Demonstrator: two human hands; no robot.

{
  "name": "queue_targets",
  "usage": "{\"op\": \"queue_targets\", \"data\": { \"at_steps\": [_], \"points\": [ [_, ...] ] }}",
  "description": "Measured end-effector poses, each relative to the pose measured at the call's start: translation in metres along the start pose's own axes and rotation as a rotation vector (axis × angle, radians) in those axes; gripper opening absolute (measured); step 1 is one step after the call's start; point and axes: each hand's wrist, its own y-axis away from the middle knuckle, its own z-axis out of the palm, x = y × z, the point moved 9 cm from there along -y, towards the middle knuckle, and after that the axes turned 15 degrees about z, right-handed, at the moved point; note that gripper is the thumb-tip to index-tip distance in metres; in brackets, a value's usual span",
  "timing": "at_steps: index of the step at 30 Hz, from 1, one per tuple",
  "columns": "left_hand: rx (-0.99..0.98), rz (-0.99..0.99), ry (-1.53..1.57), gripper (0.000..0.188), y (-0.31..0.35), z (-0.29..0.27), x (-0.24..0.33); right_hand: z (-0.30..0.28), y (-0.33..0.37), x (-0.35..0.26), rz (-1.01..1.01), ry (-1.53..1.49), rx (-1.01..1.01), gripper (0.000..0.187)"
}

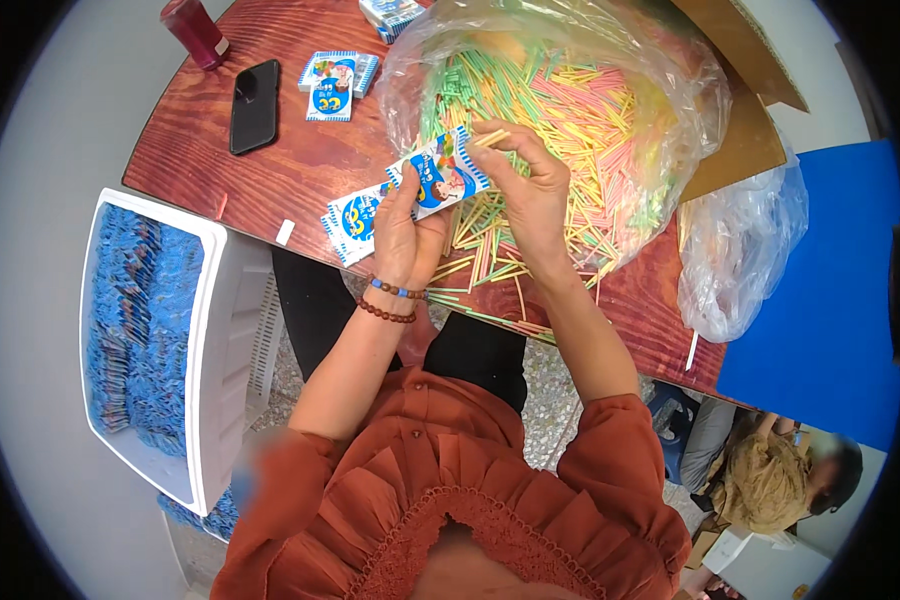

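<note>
My left hand grips a small blue and white printed packet by its lower part, thumb across the front. Another such packet sticks out on the left of that hand, over the table edge. At the packet's upper right end is my right hand, its thumb and fingers pinching a few short pale-yellow candy sticks. Whether the stick ends are inside the packet I cannot tell. Just beyond, a big heap of pink, yellow and green candy sticks spills from a clear plastic bag.
On the reddish wooden table lie a black phone, more packets and a red bottle. A white foam box full of blue packets stands at left. To the right are a cardboard box, a crumpled plastic bag and another person.
</note>
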Motion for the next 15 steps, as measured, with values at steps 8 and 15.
{"op": "queue_targets", "data": {
  "at_steps": [8, 15],
  "points": [
    [-0.027, -0.001, 0.035, 0.03, -0.005, -0.005, 0.014, 0.037, -0.007, -0.026, -0.234, 0.562, -0.115, 0.022],
    [-0.076, 0.02, 0.166, 0.037, -0.015, -0.001, 0.03, 0.067, -0.015, -0.021, -0.262, 0.589, -0.341, 0.017]
  ]
}}
